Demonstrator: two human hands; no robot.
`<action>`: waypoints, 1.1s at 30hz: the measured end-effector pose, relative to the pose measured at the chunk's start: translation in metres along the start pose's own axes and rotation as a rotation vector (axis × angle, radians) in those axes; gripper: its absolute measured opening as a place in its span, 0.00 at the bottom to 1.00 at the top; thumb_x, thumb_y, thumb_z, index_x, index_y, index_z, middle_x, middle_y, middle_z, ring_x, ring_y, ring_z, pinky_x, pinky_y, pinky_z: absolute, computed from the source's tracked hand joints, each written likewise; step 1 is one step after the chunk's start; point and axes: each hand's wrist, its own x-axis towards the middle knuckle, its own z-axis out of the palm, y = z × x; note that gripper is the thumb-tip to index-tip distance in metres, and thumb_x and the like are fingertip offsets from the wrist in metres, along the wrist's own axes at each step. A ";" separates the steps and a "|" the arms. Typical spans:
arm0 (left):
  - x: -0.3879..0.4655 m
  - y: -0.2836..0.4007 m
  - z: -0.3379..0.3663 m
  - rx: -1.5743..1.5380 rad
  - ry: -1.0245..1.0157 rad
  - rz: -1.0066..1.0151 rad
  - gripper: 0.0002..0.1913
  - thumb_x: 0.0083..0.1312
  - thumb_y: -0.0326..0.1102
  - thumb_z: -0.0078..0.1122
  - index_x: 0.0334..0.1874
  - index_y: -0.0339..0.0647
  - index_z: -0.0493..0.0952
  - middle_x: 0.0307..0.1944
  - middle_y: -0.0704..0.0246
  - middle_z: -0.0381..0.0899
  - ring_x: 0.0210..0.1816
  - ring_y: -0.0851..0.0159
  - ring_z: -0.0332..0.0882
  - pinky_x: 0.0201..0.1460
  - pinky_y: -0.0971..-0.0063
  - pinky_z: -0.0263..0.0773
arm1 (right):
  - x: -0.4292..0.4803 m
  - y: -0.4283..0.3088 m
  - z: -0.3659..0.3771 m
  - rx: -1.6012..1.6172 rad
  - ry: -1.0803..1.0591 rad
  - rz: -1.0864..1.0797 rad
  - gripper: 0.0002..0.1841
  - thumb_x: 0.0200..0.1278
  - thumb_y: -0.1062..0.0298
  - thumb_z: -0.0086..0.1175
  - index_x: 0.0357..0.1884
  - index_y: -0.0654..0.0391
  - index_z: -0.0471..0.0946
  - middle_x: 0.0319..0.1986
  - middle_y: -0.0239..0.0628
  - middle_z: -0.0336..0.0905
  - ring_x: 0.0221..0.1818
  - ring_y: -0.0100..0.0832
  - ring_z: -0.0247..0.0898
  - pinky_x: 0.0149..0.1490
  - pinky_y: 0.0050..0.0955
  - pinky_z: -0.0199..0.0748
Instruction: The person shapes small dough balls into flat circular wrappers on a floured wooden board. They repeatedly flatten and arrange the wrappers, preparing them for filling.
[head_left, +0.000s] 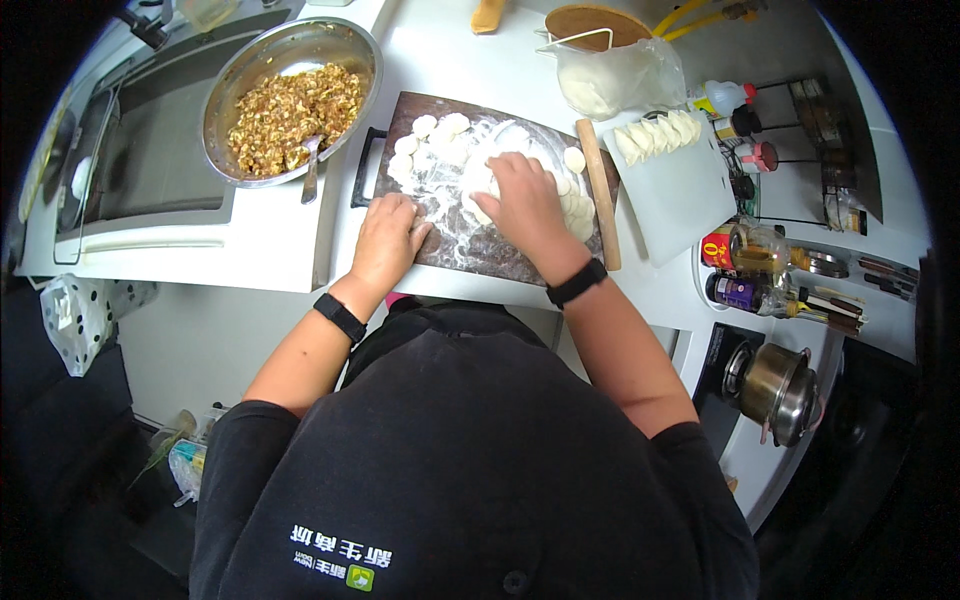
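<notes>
A dark wooden cutting board dusted with white flour lies before me. My right hand is palm down over its middle, thumb apart from the fingers, touching the floury surface; what lies under the palm is hidden. My left hand rests at the board's left front edge with bent fingers, their grip unclear. Small dough pieces sit along the far left of the board. Flattened dough wrappers overlap to the right of my right hand. Along the board's right side lies a wooden rolling pin, near a single dough round.
A steel bowl of chopped filling with a spoon stands left, beside the sink. Shaped dumplings line a white board at right. Behind are bagged dough, bottles and a steel pot.
</notes>
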 end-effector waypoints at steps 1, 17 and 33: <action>0.002 -0.001 0.002 -0.005 -0.031 -0.009 0.13 0.59 0.29 0.71 0.45 0.38 0.79 0.44 0.58 0.79 0.51 0.47 0.76 0.57 0.59 0.71 | 0.014 -0.001 0.005 0.007 -0.009 -0.003 0.22 0.56 0.62 0.70 0.51 0.59 0.79 0.45 0.44 0.81 0.51 0.48 0.76 0.55 0.46 0.73; -0.009 -0.001 0.003 -0.094 0.032 0.010 0.19 0.58 0.30 0.73 0.53 0.41 0.80 0.51 0.59 0.80 0.55 0.48 0.76 0.61 0.59 0.72 | -0.039 -0.021 0.017 0.917 -0.293 0.589 0.13 0.65 0.65 0.63 0.45 0.61 0.79 0.38 0.41 0.79 0.41 0.39 0.78 0.47 0.37 0.73; -0.009 -0.015 -0.006 -0.036 -0.043 0.089 0.21 0.53 0.31 0.77 0.49 0.39 0.78 0.45 0.59 0.79 0.49 0.48 0.76 0.55 0.58 0.72 | -0.067 -0.014 0.014 0.265 -0.218 -0.026 0.19 0.55 0.66 0.70 0.48 0.59 0.80 0.48 0.41 0.78 0.55 0.49 0.72 0.58 0.46 0.70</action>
